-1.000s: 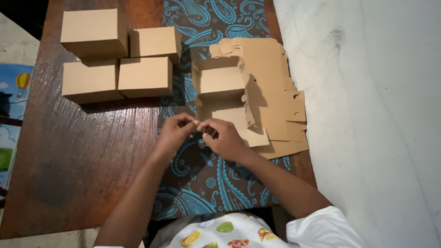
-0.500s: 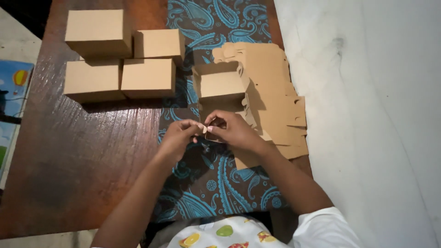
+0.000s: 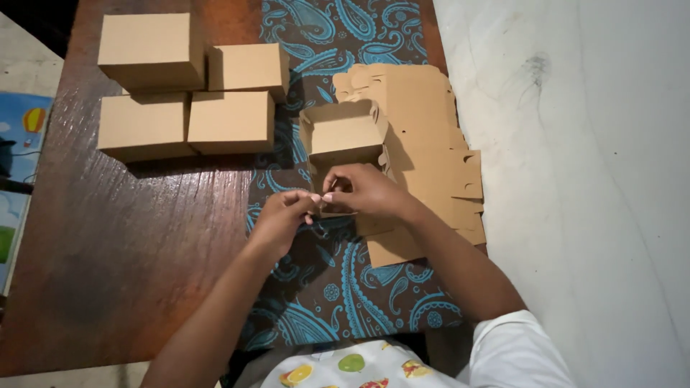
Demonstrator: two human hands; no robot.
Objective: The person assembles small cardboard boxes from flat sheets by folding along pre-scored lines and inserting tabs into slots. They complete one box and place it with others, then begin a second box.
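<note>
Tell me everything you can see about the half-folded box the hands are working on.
The half-folded box is plain brown cardboard, open-topped, its walls raised and a scalloped flap at its near edge. It sits on the blue paisley cloth, beside a stack of flat box blanks. The left hand and right hand pinch its near flap.

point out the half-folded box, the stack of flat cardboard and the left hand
half-folded box (image 3: 343, 135), head view, its open inside
stack of flat cardboard (image 3: 424, 144), head view, top sheet
left hand (image 3: 282, 221), head view, its back

Plain tan cardboard boxes (image 3: 188, 93), blue paisley cloth (image 3: 345, 280), dark reddish-brown wooden table (image 3: 115, 237)
</note>
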